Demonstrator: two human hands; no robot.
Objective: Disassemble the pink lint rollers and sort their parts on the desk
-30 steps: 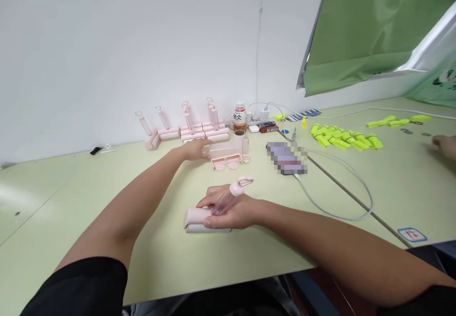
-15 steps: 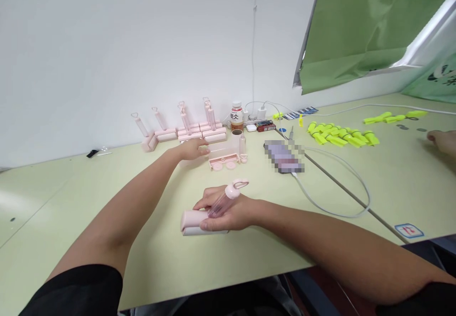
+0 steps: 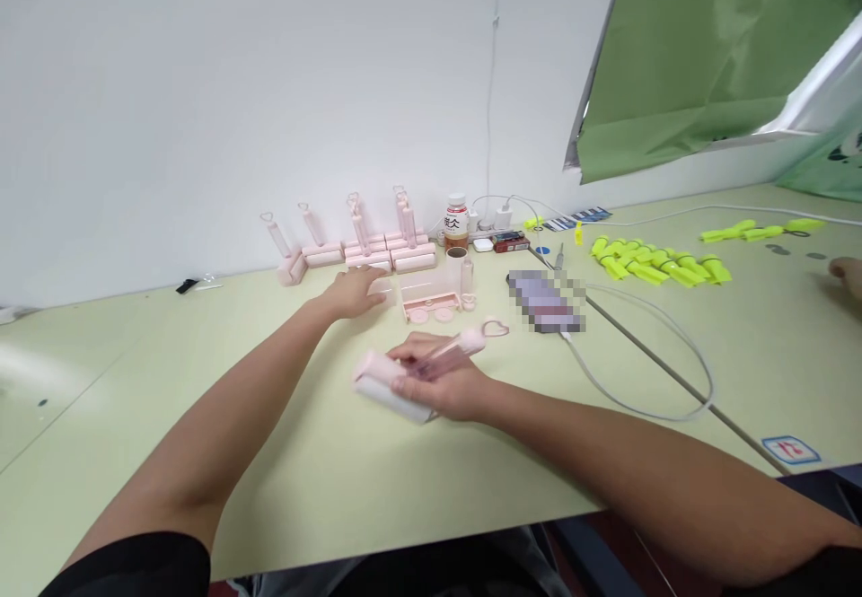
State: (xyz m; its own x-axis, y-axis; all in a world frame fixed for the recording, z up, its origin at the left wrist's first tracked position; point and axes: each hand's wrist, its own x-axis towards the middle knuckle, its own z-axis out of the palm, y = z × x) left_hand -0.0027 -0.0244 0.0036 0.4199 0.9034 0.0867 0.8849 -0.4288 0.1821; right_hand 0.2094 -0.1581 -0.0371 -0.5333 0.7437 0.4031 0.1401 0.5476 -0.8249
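My right hand (image 3: 441, 381) is wrapped round a pink and white roller (image 3: 387, 385) with a clear tube handle and a heart-shaped loop, tilted above the table. My left hand (image 3: 356, 293) is stretched out, fingers apart, just in front of the row of finished-looking pink rollers (image 3: 414, 258) by the wall. A clear piece lies by its fingertips, not clearly held. To its right are an open pink tray (image 3: 431, 307) with two round pink discs (image 3: 418, 316) before it, a clear cover behind and an upright tube (image 3: 467, 283).
A bottle (image 3: 456, 223) and small boxes (image 3: 510, 241) stand by the wall. A phone (image 3: 547, 302) with a white cable lies right of centre. Several yellow pieces (image 3: 653, 260) lie farther right, near another person's hand (image 3: 847, 276).
The roller in my right hand has lifted and tilted, its left end higher and its loop swung right. My left hand's fingers have spread a little. The whole view has shifted slightly.
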